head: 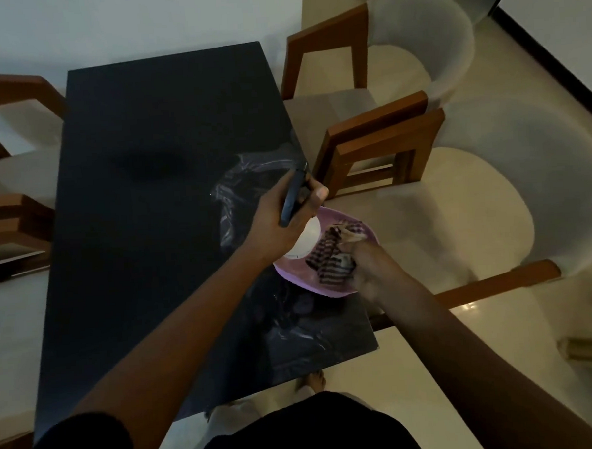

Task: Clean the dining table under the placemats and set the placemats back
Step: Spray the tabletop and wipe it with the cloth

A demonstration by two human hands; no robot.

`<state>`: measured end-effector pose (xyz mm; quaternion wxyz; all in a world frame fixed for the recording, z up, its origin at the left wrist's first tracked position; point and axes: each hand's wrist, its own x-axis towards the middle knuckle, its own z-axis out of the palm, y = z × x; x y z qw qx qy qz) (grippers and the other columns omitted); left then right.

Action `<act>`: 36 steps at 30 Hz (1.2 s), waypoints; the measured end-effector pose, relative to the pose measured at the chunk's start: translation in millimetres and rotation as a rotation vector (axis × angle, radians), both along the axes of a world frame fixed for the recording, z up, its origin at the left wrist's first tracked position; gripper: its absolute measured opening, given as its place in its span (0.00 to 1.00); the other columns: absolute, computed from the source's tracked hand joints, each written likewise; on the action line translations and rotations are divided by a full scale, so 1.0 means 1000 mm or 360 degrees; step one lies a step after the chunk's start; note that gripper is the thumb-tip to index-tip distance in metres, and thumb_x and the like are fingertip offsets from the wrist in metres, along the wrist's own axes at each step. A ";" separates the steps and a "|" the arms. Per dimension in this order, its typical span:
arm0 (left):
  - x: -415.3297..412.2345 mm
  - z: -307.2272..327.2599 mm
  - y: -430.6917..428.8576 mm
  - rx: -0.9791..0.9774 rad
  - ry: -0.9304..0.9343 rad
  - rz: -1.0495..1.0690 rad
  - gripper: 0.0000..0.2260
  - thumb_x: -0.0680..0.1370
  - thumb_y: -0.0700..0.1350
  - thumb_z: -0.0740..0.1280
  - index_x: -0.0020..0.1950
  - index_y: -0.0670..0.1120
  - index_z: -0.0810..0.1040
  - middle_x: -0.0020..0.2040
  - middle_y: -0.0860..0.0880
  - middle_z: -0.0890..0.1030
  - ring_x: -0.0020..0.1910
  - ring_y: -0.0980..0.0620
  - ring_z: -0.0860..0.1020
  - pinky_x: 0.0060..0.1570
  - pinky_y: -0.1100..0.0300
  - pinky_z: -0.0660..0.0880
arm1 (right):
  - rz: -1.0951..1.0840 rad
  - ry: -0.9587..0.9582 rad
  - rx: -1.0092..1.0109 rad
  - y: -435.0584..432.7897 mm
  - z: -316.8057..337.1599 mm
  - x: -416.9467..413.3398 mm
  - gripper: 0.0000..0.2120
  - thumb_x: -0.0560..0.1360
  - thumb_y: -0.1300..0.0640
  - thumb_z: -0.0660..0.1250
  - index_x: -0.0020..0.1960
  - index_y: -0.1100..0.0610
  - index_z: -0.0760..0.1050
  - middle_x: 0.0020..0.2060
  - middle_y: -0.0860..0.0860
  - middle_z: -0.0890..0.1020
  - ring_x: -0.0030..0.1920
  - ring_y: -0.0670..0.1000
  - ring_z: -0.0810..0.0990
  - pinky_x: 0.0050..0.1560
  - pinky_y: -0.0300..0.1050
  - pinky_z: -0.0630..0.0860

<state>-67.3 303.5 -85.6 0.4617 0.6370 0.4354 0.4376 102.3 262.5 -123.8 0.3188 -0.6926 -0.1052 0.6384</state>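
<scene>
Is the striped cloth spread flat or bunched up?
Bunched up: the striped cloth is crumpled into folds in the grip of the right hand, over the pink plate, not laid flat.

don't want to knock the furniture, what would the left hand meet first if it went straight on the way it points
Probably the wooden chair arm just past the table edge. The left hand, gripping a dark flat thing, points at it. Depth is unclear, so it could pass above.

Wood-framed chairs (379, 141) with pale cushions stand on a glossy cream floor (527, 75) (dim light), white wall (105, 21) behind.
</scene>
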 end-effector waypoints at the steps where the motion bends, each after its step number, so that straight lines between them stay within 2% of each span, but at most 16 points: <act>1: 0.003 -0.010 0.004 0.0002 0.0026 -0.0015 0.10 0.83 0.43 0.70 0.59 0.37 0.78 0.51 0.42 0.83 0.48 0.43 0.83 0.54 0.47 0.82 | -0.0015 0.0040 -0.0069 0.006 -0.004 -0.003 0.06 0.83 0.60 0.64 0.56 0.57 0.79 0.45 0.58 0.88 0.50 0.59 0.87 0.59 0.63 0.82; 4: 0.010 -0.038 0.010 -0.0053 0.0110 -0.0008 0.10 0.83 0.45 0.71 0.59 0.40 0.79 0.55 0.43 0.84 0.54 0.45 0.84 0.61 0.41 0.80 | -0.0002 0.0063 -0.0190 0.019 -0.027 -0.003 0.08 0.83 0.60 0.64 0.57 0.59 0.82 0.43 0.59 0.89 0.47 0.61 0.88 0.55 0.63 0.84; 8: 0.013 -0.069 0.017 -0.0011 0.0258 -0.0003 0.10 0.82 0.47 0.72 0.59 0.42 0.79 0.54 0.45 0.81 0.55 0.48 0.82 0.59 0.44 0.80 | -0.0032 0.0045 -0.0191 0.035 -0.086 0.014 0.14 0.78 0.62 0.64 0.60 0.59 0.83 0.47 0.59 0.89 0.52 0.63 0.87 0.56 0.64 0.83; 12: 0.007 -0.087 0.017 -0.0109 0.0325 -0.0013 0.15 0.80 0.52 0.74 0.62 0.46 0.79 0.56 0.45 0.80 0.51 0.49 0.83 0.57 0.43 0.81 | -0.0007 -0.0014 -0.0148 0.023 -0.043 0.004 0.15 0.76 0.70 0.58 0.54 0.62 0.82 0.51 0.62 0.87 0.53 0.61 0.85 0.61 0.62 0.82; 15: 0.002 -0.089 0.018 -0.0089 0.0420 -0.0040 0.20 0.78 0.56 0.75 0.65 0.48 0.77 0.55 0.48 0.81 0.53 0.50 0.83 0.56 0.45 0.82 | 0.0060 0.0011 -0.0020 0.014 -0.033 0.013 0.13 0.78 0.67 0.62 0.59 0.60 0.80 0.57 0.62 0.85 0.53 0.57 0.83 0.66 0.59 0.79; 17: -0.002 -0.083 0.022 -0.0050 0.0545 -0.0131 0.22 0.76 0.54 0.78 0.66 0.49 0.77 0.57 0.50 0.80 0.56 0.54 0.81 0.57 0.53 0.81 | 0.0161 -0.0055 0.0112 0.005 -0.026 0.022 0.14 0.78 0.66 0.65 0.62 0.58 0.79 0.58 0.60 0.84 0.57 0.55 0.83 0.64 0.56 0.80; 19: -0.012 -0.080 0.025 -0.0038 0.0731 -0.0222 0.28 0.73 0.53 0.80 0.70 0.50 0.74 0.62 0.50 0.77 0.60 0.54 0.78 0.61 0.58 0.76 | 0.0282 -0.0315 0.0327 -0.005 -0.022 0.034 0.12 0.78 0.65 0.68 0.60 0.56 0.80 0.57 0.53 0.84 0.58 0.52 0.83 0.59 0.51 0.82; 21: -0.024 -0.080 0.029 -0.0003 0.0985 -0.0282 0.37 0.70 0.52 0.82 0.75 0.48 0.70 0.69 0.49 0.73 0.67 0.49 0.71 0.67 0.56 0.70 | 0.0316 -0.0730 0.0522 -0.013 -0.020 0.046 0.12 0.78 0.63 0.70 0.61 0.53 0.79 0.58 0.47 0.82 0.58 0.47 0.80 0.52 0.42 0.79; 23: -0.037 -0.080 0.031 0.0106 0.1250 -0.0258 0.41 0.68 0.52 0.81 0.78 0.49 0.68 0.71 0.49 0.69 0.69 0.46 0.67 0.69 0.51 0.67 | 0.0280 -0.0994 0.0538 -0.015 -0.030 0.056 0.17 0.78 0.59 0.72 0.66 0.53 0.76 0.59 0.48 0.80 0.57 0.48 0.79 0.50 0.40 0.75; 25: -0.048 -0.078 0.031 0.0068 0.1321 -0.0167 0.40 0.68 0.50 0.79 0.79 0.51 0.67 0.71 0.50 0.68 0.70 0.47 0.66 0.69 0.51 0.67 | 0.0218 -0.1000 0.0440 -0.016 -0.043 0.062 0.20 0.77 0.56 0.74 0.67 0.55 0.75 0.59 0.50 0.80 0.57 0.50 0.79 0.51 0.44 0.75; 27: -0.054 -0.076 0.029 -0.0167 0.1199 -0.0050 0.38 0.71 0.44 0.78 0.78 0.50 0.68 0.71 0.50 0.68 0.70 0.49 0.68 0.68 0.54 0.69 | 0.0228 -0.0923 0.0353 -0.018 -0.054 0.065 0.19 0.77 0.54 0.74 0.66 0.55 0.77 0.57 0.50 0.81 0.54 0.49 0.80 0.54 0.48 0.78; 30: -0.055 -0.074 0.026 -0.0385 0.1083 0.0162 0.21 0.77 0.39 0.73 0.70 0.46 0.79 0.62 0.49 0.79 0.57 0.52 0.80 0.62 0.54 0.79 | 0.0226 -0.0804 0.0293 -0.020 -0.067 0.064 0.11 0.77 0.55 0.73 0.60 0.53 0.80 0.52 0.49 0.84 0.52 0.50 0.84 0.58 0.59 0.83; 32: -0.054 -0.077 0.025 -0.0477 0.1038 0.0216 0.11 0.80 0.40 0.71 0.62 0.47 0.84 0.54 0.51 0.84 0.52 0.54 0.83 0.60 0.51 0.82 | 0.0161 -0.0770 0.0307 -0.021 -0.067 0.061 0.08 0.78 0.59 0.72 0.57 0.54 0.81 0.50 0.50 0.85 0.50 0.51 0.86 0.55 0.59 0.85; 36: -0.056 -0.082 0.024 -0.0621 0.0892 0.0319 0.06 0.81 0.43 0.72 0.56 0.50 0.87 0.50 0.53 0.87 0.49 0.55 0.85 0.55 0.51 0.84 | 0.0077 -0.0773 0.0359 -0.018 -0.056 0.051 0.05 0.79 0.63 0.70 0.52 0.56 0.82 0.47 0.52 0.86 0.47 0.51 0.87 0.50 0.52 0.86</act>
